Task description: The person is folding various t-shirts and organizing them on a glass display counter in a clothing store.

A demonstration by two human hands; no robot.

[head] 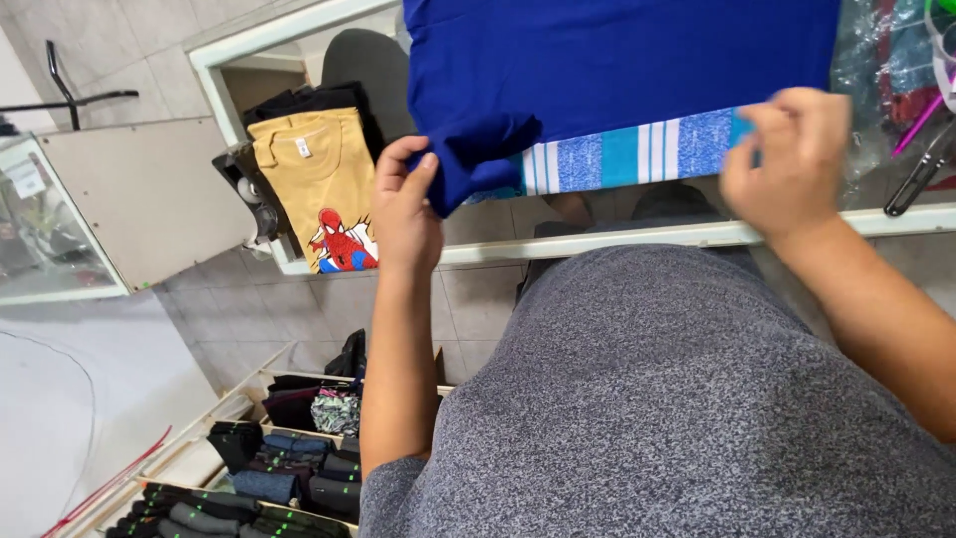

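A dark blue garment (617,60) lies spread on a glass counter (697,234) in front of me. Its near edge has a band of blue, turquoise and white stripes (637,154). My left hand (406,204) pinches a folded corner of the blue cloth at the left. At the band's right end, my right hand (787,164) grips the striped edge. Both hands hold the cloth just above the counter's white front rim.
A mustard T-shirt with a red cartoon print (324,189) lies at the counter's left end over dark clothes. Below, a low shelf (279,468) holds rolled dark socks. A glass display case (60,219) stands left. Plastic-wrapped items (896,70) sit at right.
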